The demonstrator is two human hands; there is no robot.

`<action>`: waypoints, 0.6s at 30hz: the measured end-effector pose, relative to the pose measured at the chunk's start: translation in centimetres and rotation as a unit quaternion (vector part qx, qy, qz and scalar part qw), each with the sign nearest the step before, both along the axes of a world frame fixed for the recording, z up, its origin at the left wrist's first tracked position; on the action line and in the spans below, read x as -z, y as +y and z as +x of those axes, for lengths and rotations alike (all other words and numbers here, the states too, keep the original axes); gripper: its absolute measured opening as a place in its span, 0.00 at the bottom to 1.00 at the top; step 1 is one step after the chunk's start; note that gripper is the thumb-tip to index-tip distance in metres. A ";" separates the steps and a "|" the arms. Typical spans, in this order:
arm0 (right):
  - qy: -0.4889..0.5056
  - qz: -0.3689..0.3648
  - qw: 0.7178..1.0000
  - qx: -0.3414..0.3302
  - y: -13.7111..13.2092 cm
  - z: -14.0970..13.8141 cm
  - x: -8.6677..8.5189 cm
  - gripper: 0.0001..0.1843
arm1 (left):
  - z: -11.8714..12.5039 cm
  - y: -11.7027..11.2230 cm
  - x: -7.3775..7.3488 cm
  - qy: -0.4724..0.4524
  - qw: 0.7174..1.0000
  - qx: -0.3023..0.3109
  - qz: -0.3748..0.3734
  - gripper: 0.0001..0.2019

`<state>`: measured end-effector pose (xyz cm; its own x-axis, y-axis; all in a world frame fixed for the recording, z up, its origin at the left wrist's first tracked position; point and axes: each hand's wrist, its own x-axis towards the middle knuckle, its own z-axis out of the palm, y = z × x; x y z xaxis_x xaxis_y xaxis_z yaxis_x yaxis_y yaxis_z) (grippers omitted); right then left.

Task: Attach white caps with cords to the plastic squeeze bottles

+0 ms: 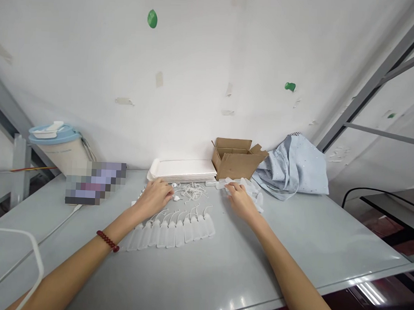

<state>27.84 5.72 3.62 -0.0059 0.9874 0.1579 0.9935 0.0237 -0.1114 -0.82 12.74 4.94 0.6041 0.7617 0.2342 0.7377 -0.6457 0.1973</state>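
A row of several small clear plastic bottles (175, 229) lies flat on the grey table (292, 252), each with a thin white tube at its top. Behind them sits a loose pile of small white caps and tubes (193, 191). My left hand (155, 197) rests at the left edge of that pile, fingers curled down over the small parts; what it holds is hidden. My right hand (241, 200) reaches into a heap of clear plastic bags (250, 189), fingers bent onto them.
A stack of white trays (181, 171) and an open cardboard box (236, 163) stand against the wall. A light blue cloth (292, 171) lies to the right. A white bucket with a blue lid (60, 147) stands at the left. A cable (54, 225) crosses the table.
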 end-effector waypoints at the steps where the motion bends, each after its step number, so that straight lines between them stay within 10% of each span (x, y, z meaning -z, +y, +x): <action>1: -0.003 0.001 1.000 -0.002 0.1 0.1 0.2 0.25 | 0.0 -0.1 -0.1 -0.001 1.000 -0.003 0.001 0.10; 18: -0.007 -0.010 1.000 -0.009 0.2 -0.1 0.0 0.29 | 0.2 -0.3 0.0 -0.016 1.000 -0.006 0.005 0.12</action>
